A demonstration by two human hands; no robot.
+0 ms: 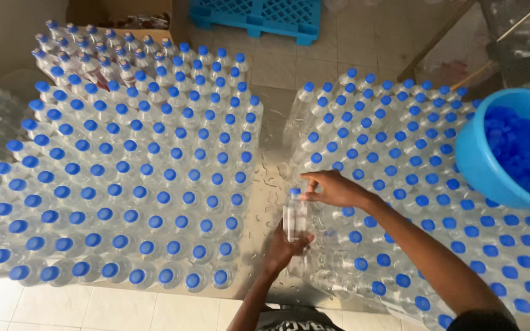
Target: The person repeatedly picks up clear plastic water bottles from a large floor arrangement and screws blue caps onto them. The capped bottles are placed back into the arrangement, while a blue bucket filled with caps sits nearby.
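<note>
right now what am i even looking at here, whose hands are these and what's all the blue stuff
This is one picture from a camera worn on a person's head, looking down at their own two bare hands. The left hand grips a clear plastic bottle around its body, while the right hand rests on its blue cap. Two large blocks of capped bottles, one on the left and one on the right, stand on a wet metal table. The blue basin at right holds loose blue caps.

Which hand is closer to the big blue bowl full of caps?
The right hand. It sits on the cap of the bottle being held, just left of the blue bowl. The left hand grips that bottle lower down, farther away.
</note>
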